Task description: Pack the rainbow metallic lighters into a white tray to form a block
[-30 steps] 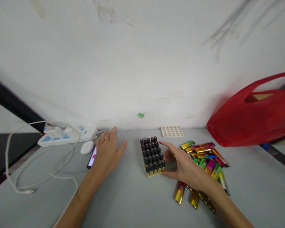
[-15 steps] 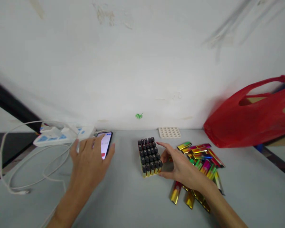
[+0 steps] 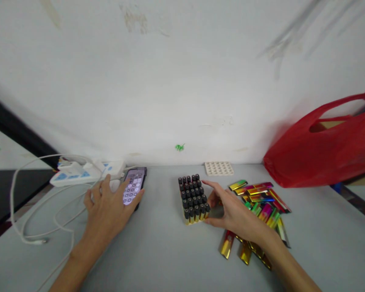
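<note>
My left hand point(image 3: 108, 205), fingers spread, is over the lower left of a smartphone point(image 3: 134, 188), whose lit screen shows round keys. Part of the phone is hidden by my thumb and fingers. Rows of black-topped, gold-sided small tubes point(image 3: 194, 196) stand upright in a pale rack point(image 3: 195, 222) at the middle of the table. My right hand point(image 3: 229, 209) grips this rack from its right side, index finger toward the back corner and thumb at the front corner. Shiny coloured metallic sleeves point(image 3: 264, 213) lie heaped beyond and partly under my right forearm.
A flat white tray with holes point(image 3: 219, 168) lies against the wall. White power strip point(image 3: 88, 172) and looping white cable point(image 3: 27, 241) occupy the left side. At the right stands a red plastic bag point(image 3: 319, 150) with brown cardboard inside.
The phone screen has switched from a light page with a red button to a grey keypad. My left hand has drawn slightly down and left; my right hand stays at the rack.
</note>
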